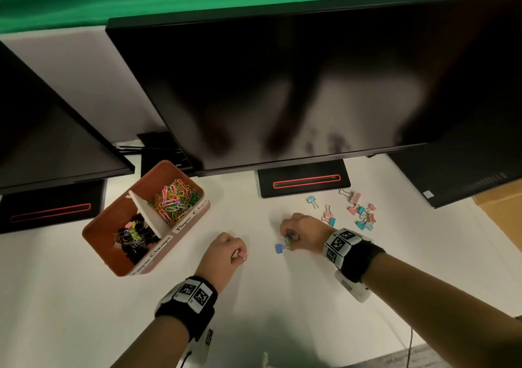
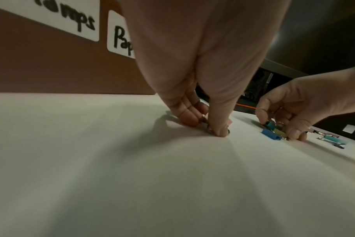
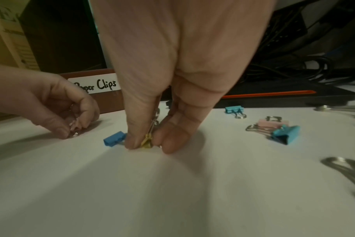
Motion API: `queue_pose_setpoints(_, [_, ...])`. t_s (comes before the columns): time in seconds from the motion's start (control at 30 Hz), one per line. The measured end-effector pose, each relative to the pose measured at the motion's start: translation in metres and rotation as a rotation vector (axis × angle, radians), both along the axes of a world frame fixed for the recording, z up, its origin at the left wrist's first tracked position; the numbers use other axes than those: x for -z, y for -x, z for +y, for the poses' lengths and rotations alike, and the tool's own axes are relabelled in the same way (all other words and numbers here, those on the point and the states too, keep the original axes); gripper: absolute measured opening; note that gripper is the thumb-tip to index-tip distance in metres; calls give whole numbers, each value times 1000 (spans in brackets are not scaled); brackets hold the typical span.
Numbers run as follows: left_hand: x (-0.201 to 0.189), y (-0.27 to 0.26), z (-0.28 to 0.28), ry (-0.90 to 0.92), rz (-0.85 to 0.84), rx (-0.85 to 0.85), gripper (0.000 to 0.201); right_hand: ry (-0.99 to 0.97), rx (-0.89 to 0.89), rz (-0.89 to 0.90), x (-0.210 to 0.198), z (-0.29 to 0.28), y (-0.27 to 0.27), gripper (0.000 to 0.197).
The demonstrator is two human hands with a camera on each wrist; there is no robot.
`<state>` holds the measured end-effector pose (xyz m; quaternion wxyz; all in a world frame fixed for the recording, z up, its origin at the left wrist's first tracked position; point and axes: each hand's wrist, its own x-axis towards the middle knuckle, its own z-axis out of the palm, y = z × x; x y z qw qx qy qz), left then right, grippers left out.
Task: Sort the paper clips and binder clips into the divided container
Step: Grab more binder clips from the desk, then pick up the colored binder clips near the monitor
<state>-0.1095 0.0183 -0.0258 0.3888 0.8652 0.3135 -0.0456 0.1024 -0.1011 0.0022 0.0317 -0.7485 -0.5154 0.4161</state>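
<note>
The brown divided container [image 1: 104, 232] stands at the left, with coloured paper clips [image 1: 175, 201] in its far compartment and binder clips [image 1: 134, 239] in its near one. My left hand [image 1: 226, 250] pinches a pink binder clip [image 1: 242, 254] against the white table, right of the container. My right hand [image 1: 299, 233] pinches a yellow binder clip [image 3: 147, 141] on the table. A blue binder clip [image 1: 279, 248] lies against its fingers. Several pink and blue binder clips [image 1: 363, 212] lie loose to the right of that hand.
A large dark monitor [image 1: 296, 85] hangs over the far side of the table, its stand base [image 1: 303, 181] just behind the loose clips. A second monitor [image 1: 42, 130] stands at the left. A cardboard box [image 1: 500, 201] sits at the far right.
</note>
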Motion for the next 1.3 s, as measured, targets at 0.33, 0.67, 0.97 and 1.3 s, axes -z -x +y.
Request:
queue_pose_setpoints(0.33, [-14, 9, -5, 175, -66, -93, 31, 16, -110, -22, 4, 10, 8, 24])
queue_pose_setpoints(0.67, [-61, 47, 14, 250, -156, -202, 10, -28, -225, 25, -3, 25, 36, 22])
queue_pose_setpoints(0.97, [-97, 119, 90, 7, -282, -675, 10, -477, -263, 211, -86, 135, 132, 24])
queue_pose_setpoints(1.3, [-135, 118, 98, -51, -375, -654, 28, -525, -31, 240, -75, 171, 171, 39])
